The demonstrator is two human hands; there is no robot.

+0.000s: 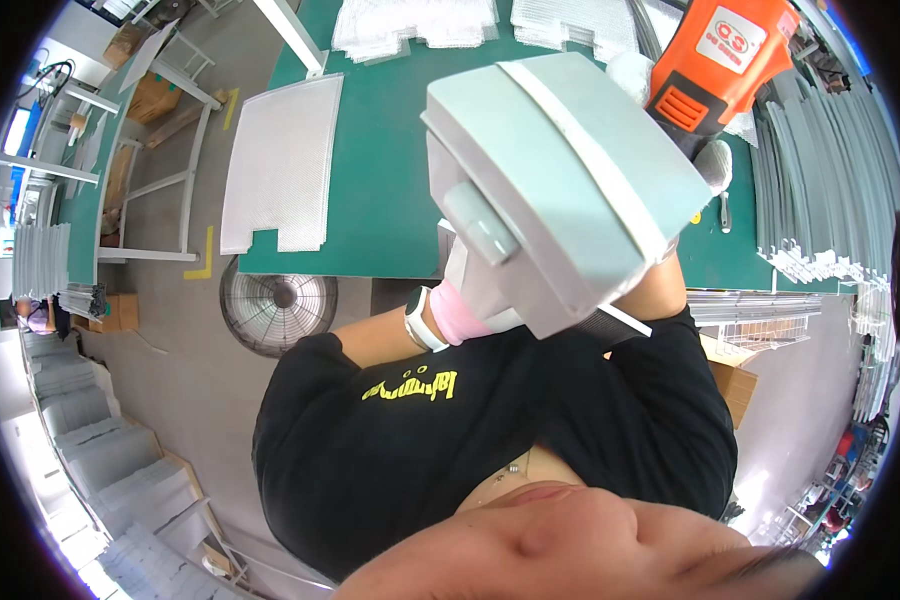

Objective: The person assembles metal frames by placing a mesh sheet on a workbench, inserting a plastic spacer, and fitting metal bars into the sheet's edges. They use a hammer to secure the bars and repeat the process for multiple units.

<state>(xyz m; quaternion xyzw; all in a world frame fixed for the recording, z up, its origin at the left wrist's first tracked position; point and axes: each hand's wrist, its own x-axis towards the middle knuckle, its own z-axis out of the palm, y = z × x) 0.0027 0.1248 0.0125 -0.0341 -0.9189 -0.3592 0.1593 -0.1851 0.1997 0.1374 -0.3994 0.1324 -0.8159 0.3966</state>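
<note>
A large pale grey box-shaped object [560,170] with a white band across it fills the middle of the view, close up. My left hand [467,285], in a white glove with a pink cuff, reaches in behind its lower left side, and its fingers are hidden. My right forearm [658,290] passes behind the lower right corner, so that hand is mostly covered. An orange and black power tool [715,65] shows beyond the box at upper right. Pale glove-like pieces [713,165] sit against the tool; whether they are my right hand's fingers cannot be told.
Stacked pale mesh sheets [282,165] lie on the green table [385,180], with more along its far edge. A small metal hand tool [725,212] lies at the right. Many grey strips [820,170] stand at far right. A round floor fan [280,300] is below the table's left corner.
</note>
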